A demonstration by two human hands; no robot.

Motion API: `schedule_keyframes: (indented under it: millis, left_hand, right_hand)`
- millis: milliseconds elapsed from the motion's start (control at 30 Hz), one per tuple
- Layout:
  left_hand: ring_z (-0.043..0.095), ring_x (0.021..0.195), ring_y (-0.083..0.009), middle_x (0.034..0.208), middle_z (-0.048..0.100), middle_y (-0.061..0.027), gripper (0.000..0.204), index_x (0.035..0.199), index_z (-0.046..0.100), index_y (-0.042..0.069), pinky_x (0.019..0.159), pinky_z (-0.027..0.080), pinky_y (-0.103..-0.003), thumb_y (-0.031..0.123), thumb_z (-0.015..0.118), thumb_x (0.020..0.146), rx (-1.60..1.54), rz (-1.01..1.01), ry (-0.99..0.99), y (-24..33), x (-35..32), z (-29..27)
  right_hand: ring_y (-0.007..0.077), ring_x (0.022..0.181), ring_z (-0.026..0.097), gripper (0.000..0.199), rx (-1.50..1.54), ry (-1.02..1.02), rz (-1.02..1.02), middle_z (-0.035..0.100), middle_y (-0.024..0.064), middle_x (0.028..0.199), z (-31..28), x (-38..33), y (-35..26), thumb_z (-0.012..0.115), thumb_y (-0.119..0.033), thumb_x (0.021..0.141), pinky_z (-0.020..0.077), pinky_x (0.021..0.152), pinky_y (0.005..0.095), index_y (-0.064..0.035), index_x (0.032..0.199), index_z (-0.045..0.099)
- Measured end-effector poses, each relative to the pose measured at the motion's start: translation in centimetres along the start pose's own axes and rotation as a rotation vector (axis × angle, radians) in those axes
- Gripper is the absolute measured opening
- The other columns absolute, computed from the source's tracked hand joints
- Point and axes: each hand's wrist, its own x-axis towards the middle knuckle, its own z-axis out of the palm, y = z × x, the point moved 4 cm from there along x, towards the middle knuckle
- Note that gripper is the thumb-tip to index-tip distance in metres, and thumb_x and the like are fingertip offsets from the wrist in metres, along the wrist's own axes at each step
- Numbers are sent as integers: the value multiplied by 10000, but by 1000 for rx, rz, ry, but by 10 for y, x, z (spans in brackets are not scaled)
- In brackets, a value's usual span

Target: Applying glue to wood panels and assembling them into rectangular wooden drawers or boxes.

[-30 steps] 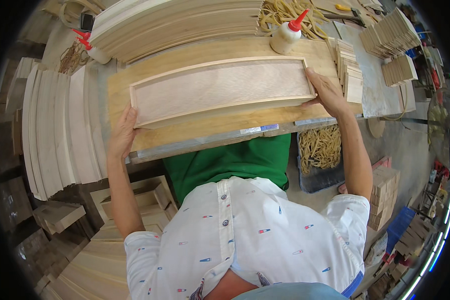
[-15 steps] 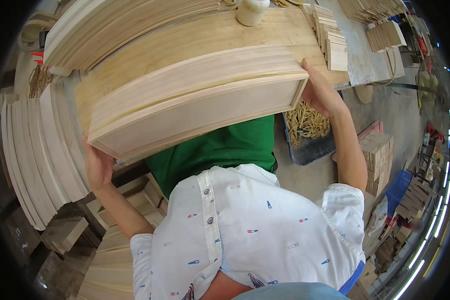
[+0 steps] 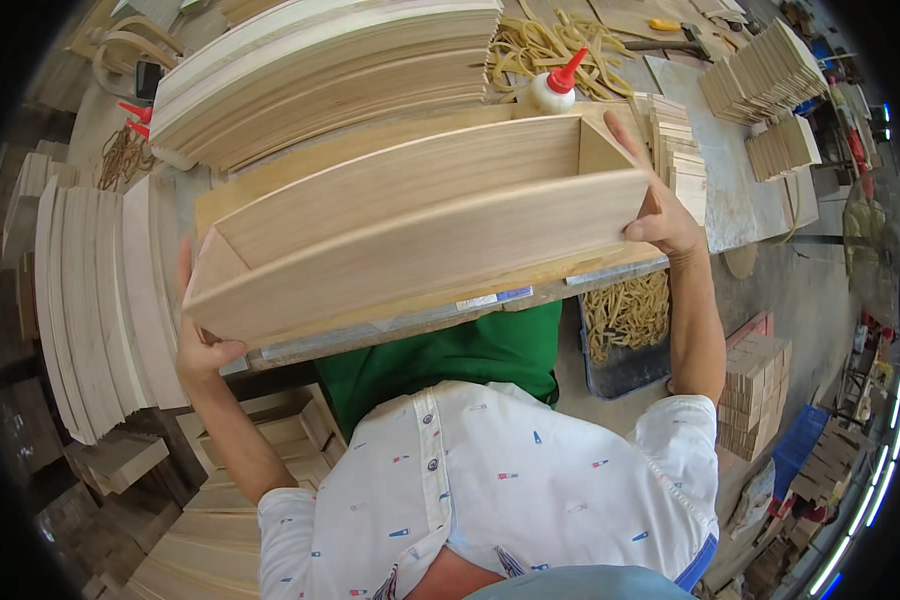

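Observation:
A long, shallow wooden box (image 3: 440, 235) of pale boards spans the view above the near edge of the workbench. Its open side faces up, showing the inside of the far wall and both short ends. My left hand (image 3: 206, 345) grips the left end, thumb against the near board and fingers along the outside. At the other end, my right hand (image 3: 665, 215) holds the box with its thumb on the near board and fingers up behind the corner. Behind the box stands a white glue bottle (image 3: 552, 95) with a red nozzle.
Stacked long boards (image 3: 330, 85) lie at the back, with more boards (image 3: 100, 310) to the left. Tan rubber bands (image 3: 560, 45) and a hammer (image 3: 670, 44) lie behind. Small wood pieces (image 3: 770, 75) are at the right. A dark bin (image 3: 620, 380) below holds more bands.
The box has turned in my hands: its recessed panel faced me before, and now its open side shows. My thumbs have come round onto the near board. The view has shifted too.

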Motion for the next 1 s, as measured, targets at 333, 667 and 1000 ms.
schedule_keyframes:
  millis: [333,667,1000]
  left_hand:
    - [313,1339,-241,1508,231,-70,1326,1511,-23,165,1085,274,-356,58,834,506,104,-74,119,-55,-13,12]
    - [278,1370,-232,1517,216,-98,1171,1512,18,128,1119,211,-347,102,774,618,-6,43,71,-38,3,10]
    - [406,1275,-223,1372,449,-130,527,1385,387,7,1079,265,-334,80,493,874,241,-126,359,-39,21,17]
  right_hand:
    - [188,1408,169,1114,-226,-15,161,163,93,1540,15,-12,43,604,43,600,169,1127,304,-141,1519,3]
    - [262,1419,194,1038,-171,-56,62,201,134,1538,-11,-18,37,699,-127,680,200,1136,386,-80,1509,75]
    - [98,1008,536,423,-182,352,138,550,42,1215,9,22,41,578,-195,924,434,885,247,-73,1322,504]
